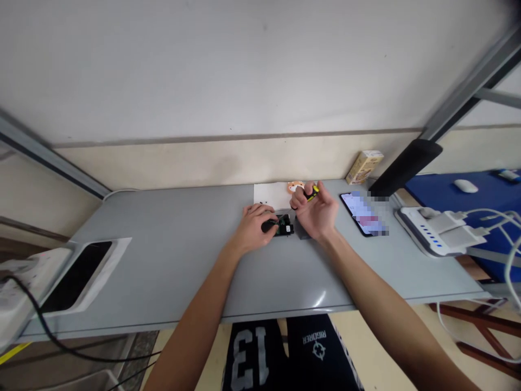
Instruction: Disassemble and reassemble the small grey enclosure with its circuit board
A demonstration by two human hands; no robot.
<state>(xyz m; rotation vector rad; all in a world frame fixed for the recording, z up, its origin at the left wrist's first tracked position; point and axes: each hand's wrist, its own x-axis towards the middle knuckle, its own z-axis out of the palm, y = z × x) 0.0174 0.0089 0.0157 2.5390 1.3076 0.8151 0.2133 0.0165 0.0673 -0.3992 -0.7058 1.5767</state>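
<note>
My left hand (255,225) curls over the left end of a small black device with an exposed green circuit board (284,225), gripping it on the desk. A dark rounded piece (268,225) shows by its thumb; I cannot make out what it is. Just right of the board, my right hand (317,212) is turned palm up, its fingers closed around a screwdriver with a yellow and black handle (312,193). The screwdriver's shaft is hidden. A dark grey block (302,231) sits partly under the right wrist. Behind the hands lies white paper (271,194) with tiny dark bits on it.
An orange and white round item (293,187) is by the wall. To the right are a lit phone (362,213), a small carton (364,167), a black cylinder (407,167) and a power strip (431,233) with chargers. A dark-screened phone (79,277) lies at left.
</note>
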